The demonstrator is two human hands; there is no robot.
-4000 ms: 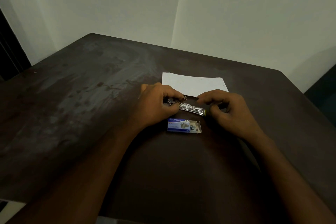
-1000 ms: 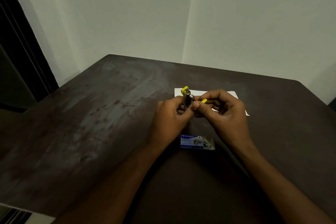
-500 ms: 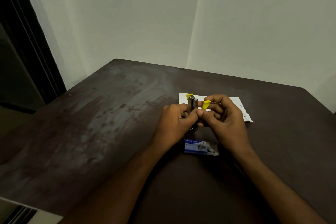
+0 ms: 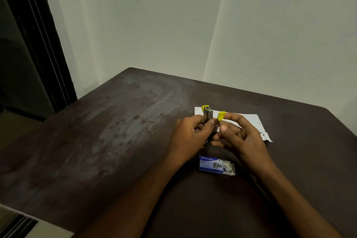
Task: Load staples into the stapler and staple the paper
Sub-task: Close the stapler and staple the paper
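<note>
A small metal stapler (image 4: 208, 115) with yellow ends is held upright above the table, gripped by my left hand (image 4: 190, 137). My right hand (image 4: 239, 138) pinches a yellow-tipped part (image 4: 221, 115) pulled away from the stapler's body to the right. A white sheet of paper (image 4: 251, 120) lies flat on the table behind both hands, partly hidden by them. A blue staple box (image 4: 216, 165) lies open on the table just below my hands, with staples showing at its right end.
The dark brown table (image 4: 116, 131) is scuffed on its left half. Pale walls meet in a corner behind it. A dark doorway (image 4: 29, 54) stands at the left. The table's far right corner is near the frame edge.
The stapler went from lying on the table to being held upright in both hands. The yellow-tipped part has drawn further out to the right. The camera has tilted up.
</note>
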